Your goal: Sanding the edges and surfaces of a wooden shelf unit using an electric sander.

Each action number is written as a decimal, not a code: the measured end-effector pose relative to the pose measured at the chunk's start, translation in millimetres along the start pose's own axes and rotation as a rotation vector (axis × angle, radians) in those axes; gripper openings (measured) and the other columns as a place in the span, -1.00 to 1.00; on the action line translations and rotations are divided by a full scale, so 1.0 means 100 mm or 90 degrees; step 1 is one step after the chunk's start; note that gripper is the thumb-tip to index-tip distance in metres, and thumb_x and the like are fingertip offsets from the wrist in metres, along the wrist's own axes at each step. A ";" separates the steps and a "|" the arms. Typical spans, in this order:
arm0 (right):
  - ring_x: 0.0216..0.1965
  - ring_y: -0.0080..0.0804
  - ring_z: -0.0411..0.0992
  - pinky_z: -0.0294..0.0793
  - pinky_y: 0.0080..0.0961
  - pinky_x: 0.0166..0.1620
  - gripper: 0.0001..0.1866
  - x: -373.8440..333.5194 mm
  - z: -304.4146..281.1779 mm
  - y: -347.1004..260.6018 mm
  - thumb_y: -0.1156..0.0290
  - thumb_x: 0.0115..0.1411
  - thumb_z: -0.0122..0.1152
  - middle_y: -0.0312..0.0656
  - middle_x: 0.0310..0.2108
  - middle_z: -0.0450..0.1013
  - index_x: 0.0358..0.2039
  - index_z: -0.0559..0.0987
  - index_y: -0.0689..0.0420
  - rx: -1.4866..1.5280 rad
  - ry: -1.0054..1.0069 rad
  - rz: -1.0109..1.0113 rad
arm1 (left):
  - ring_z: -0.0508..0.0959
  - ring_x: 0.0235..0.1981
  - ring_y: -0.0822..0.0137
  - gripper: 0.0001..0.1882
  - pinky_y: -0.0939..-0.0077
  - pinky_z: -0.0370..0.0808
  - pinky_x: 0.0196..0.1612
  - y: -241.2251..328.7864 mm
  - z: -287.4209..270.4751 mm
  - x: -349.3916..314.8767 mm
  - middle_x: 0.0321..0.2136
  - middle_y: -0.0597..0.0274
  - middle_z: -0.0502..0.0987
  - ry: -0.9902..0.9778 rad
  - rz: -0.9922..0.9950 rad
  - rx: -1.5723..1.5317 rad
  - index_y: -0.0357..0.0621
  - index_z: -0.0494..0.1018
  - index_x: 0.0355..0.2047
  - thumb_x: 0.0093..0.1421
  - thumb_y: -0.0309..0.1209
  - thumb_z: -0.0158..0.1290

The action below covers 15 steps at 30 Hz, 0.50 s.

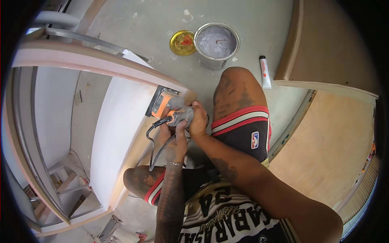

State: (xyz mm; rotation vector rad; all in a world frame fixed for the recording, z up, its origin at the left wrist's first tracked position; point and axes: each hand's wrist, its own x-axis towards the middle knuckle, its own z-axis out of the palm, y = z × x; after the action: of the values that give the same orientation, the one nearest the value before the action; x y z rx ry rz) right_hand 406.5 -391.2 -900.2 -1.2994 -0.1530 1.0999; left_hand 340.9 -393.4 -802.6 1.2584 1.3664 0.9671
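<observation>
Both of my hands close round a dusty grey and orange electric sander point(166, 106). My left hand point(177, 141) grips it from below, beside its black power cord point(151, 148), which loops down near my wrist. Wrapped over the rear of the body is my right hand point(197, 120); some of its fingers are hidden. The sander's dark flat pad point(157, 100) is tilted toward the wooden edge of a white curved panel point(117, 109). Whether the pad touches that edge, I cannot tell.
An opened can point(211, 63) of grey paste stands on the floor ahead, its gold lid point(175, 43) beside it. A white tube with a black cap point(264, 73) lies farther right. Wooden furniture point(332, 44) and a plywood panel point(324, 150) bound the right; a frame point(85, 52) spans the left.
</observation>
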 end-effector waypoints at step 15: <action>-0.37 -0.44 0.31 0.33 -0.48 -0.20 -0.62 -0.04 0.05 -0.11 0.18 0.31 -0.19 -0.22 -0.45 0.38 -0.38 0.47 0.23 -0.019 -0.027 -0.015 | 0.50 -0.10 0.43 -0.46 0.59 0.45 -0.08 0.00 -0.09 0.06 0.01 0.17 0.46 -0.074 0.053 0.017 -0.21 0.19 0.22 0.29 -0.36 0.09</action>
State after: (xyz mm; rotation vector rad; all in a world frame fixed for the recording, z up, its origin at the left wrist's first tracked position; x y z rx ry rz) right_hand 407.2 -389.2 -887.9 -1.2975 -0.2163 1.1103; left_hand 332.7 -386.6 -802.0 1.3797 1.2490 0.9192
